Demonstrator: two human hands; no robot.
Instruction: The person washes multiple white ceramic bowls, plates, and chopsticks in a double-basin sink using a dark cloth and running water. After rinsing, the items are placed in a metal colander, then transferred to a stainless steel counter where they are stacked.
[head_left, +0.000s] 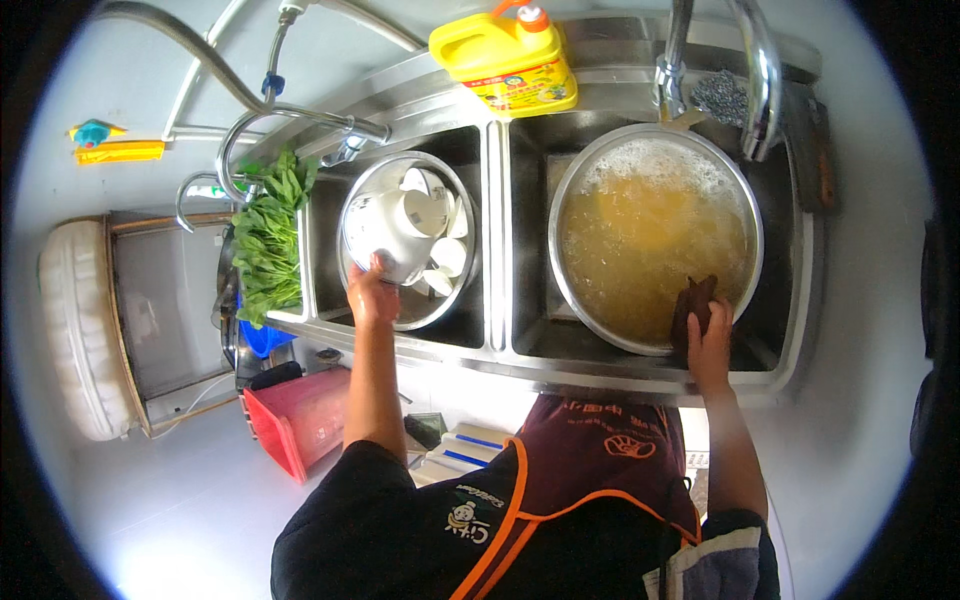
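My left hand (374, 291) grips the rim of a white bowl (379, 236), tilted over a round metal basin (475, 271) in the left sink bay. Several white dishes (448, 256) lie in that basin. In the right bay stands a larger metal basin (559, 259), filled with cloudy yellowish water (637, 225) and white foam near its far side. At its near right rim my right hand (709, 345) holds a dark brown cloth (691, 311). Whatever lies under the murky water is hidden.
A yellow detergent jug (510, 67) stands on the sink's back ledge between two chrome faucets (367, 131). Steel wool (720, 97) sits behind the right basin. Leafy greens (274, 247) lie left of the sink. A red plastic bin (300, 420) is below, on the left.
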